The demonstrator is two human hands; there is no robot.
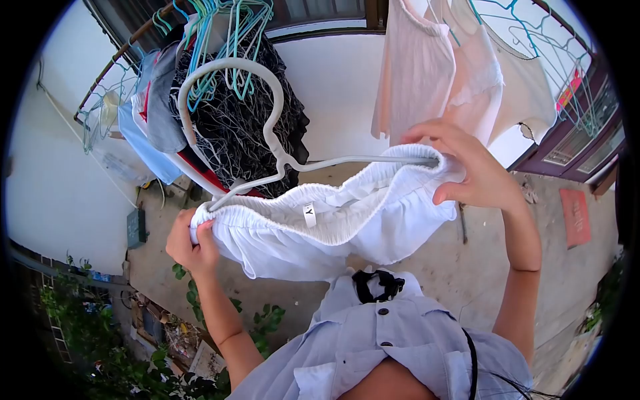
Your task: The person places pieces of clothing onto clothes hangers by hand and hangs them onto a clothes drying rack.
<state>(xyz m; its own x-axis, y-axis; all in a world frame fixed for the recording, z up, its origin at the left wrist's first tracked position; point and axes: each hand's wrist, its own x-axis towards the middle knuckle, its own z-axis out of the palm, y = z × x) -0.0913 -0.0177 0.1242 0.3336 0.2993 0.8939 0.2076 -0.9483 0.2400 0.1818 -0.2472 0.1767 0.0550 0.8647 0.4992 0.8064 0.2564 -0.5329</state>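
Note:
A white garment with a gathered elastic waistband point(320, 233) is stretched over a pale grey hanger point(283, 160). The hanger's arms reach inside the waistband, and its large hook points up and away from me. A small white label shows inside the waist; the lower part hangs in folds, so I cannot tell whether it is shorts or a skirt. My left hand point(192, 243) is closed on the left end of the waistband, thumb in front. At the right end, my right hand point(467, 167) curls round the waistband, fingers over its far edge and thumb against the front.
Left of centre, a rail point(127, 45) carries teal hangers point(233, 40), a black patterned garment point(267, 113) and other clothes. Pale pink clothes point(417, 73) hang at the right. Below lie a concrete floor point(427, 313), leafy plants point(80, 320) and a red mat point(575, 217).

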